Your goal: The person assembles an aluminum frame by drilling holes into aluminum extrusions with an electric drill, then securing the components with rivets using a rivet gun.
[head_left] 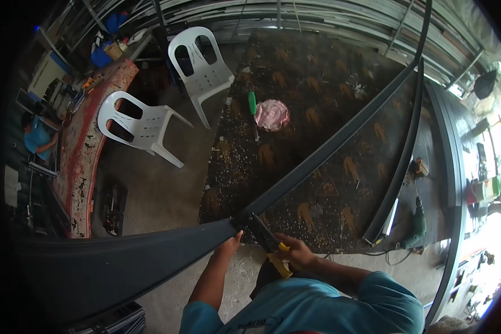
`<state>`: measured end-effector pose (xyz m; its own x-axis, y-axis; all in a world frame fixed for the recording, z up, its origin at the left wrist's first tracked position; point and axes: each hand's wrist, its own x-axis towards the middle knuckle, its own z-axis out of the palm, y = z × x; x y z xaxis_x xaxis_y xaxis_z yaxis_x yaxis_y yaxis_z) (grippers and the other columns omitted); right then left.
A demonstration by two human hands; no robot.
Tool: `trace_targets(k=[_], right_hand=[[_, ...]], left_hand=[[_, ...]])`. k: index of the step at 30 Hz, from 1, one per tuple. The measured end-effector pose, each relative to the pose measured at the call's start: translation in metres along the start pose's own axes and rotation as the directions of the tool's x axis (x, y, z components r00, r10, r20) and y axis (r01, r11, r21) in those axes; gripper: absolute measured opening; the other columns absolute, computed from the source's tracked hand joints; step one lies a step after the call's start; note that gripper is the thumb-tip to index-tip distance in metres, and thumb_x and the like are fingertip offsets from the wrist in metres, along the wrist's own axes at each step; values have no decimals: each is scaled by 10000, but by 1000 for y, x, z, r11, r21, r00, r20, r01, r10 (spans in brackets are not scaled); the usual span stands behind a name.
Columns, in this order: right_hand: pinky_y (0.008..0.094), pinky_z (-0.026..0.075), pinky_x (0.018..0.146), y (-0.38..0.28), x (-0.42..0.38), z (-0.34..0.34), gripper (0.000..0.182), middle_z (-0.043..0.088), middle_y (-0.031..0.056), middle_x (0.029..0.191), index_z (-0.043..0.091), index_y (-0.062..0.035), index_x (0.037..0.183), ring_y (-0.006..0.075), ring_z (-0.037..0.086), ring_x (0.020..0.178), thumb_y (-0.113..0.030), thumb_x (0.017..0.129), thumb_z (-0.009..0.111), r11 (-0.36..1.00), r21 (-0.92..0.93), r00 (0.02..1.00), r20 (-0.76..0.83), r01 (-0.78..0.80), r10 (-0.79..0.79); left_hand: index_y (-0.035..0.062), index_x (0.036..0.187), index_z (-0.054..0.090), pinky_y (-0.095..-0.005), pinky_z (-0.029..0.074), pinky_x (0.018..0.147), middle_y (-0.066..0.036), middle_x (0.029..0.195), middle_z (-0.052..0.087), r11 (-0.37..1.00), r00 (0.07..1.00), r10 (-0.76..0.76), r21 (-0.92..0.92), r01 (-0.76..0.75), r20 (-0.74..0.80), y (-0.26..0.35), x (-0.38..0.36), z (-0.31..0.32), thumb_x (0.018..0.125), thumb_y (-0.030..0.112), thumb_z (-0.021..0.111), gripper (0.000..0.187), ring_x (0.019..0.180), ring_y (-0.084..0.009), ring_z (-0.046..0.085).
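A long dark grey metal profile (328, 147) runs from the left foreground across the table to the upper right. My left hand (228, 245) grips it from below near the table's front edge, thumb against its side; the other fingers are partly hidden. My right hand (298, 253) is closed around the yellow handle of a black hand tool (270, 240). The tool's black front end meets the profile just right of my left hand. Its exact kind is not clear.
A second dark profile (401, 172) lies on the worktable (300, 200) beside a green power drill (416, 225). A pink crumpled cloth-like thing (273, 115) and a green-handled tool (253, 103) lie farther back. Two white plastic chairs (133, 119) stand left; a person (38, 136) is beyond.
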<state>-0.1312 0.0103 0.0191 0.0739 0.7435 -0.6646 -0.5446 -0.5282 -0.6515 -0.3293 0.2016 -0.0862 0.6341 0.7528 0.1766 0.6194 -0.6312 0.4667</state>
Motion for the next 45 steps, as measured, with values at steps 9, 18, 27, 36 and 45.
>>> trace_targets(k=[9, 18, 27, 36, 45], right_hand=[[254, 443, 489, -97, 11, -40, 594, 596, 25, 725, 454, -108, 1390, 84, 521, 542, -154, 845, 686, 832, -547, 964, 163, -90, 211], [426, 464, 874, 2, 7, -19, 805, 573, 165, 1145, 356, -3, 1399, 258, 574, 1006, -587, 874, 534, 693, 364, 759, 498, -622, 420], [348, 480, 577, 24, 7, 36, 195, 583, 76, 710, 557, -52, 905, 203, 582, 601, -203, 811, 635, 862, 218, 887, 187, -457, 422], [265, 445, 559, -26, 7, -14, 436, 605, 34, 767, 571, -16, 1218, 101, 560, 633, -150, 818, 678, 993, -88, 996, 46, -73, 77], [249, 449, 515, -71, 20, -37, 624, 598, 38, 699, 441, -7, 1369, 101, 547, 569, -149, 822, 705, 904, -418, 978, 130, -95, 163]], left_hand=[[54, 1015, 663, -445, 471, 836, -152, 976, 664, 991, 1000, -16, -135, 18, 22, -7, -6, 6, 856, 460, 591, 442, 910, -361, 626], [89, 1107, 620, -463, 449, 884, -156, 1078, 635, 966, 907, -249, 154, 208, 338, 12, 12, -13, 823, 462, 615, 468, 986, -375, 594], [36, 1046, 615, -449, 474, 795, -170, 962, 631, 991, 1000, -12, -131, 13, 7, 2, 4, -3, 862, 478, 585, 480, 864, -379, 607], [46, 994, 632, -413, 492, 785, -153, 980, 610, 997, 997, -66, -26, 67, 39, 15, 11, -16, 763, 264, 732, 333, 881, -318, 617], [50, 997, 631, -420, 492, 787, -157, 976, 616, 992, 998, 39, -115, -44, -45, 9, 8, -12, 754, 254, 740, 336, 888, -314, 617]])
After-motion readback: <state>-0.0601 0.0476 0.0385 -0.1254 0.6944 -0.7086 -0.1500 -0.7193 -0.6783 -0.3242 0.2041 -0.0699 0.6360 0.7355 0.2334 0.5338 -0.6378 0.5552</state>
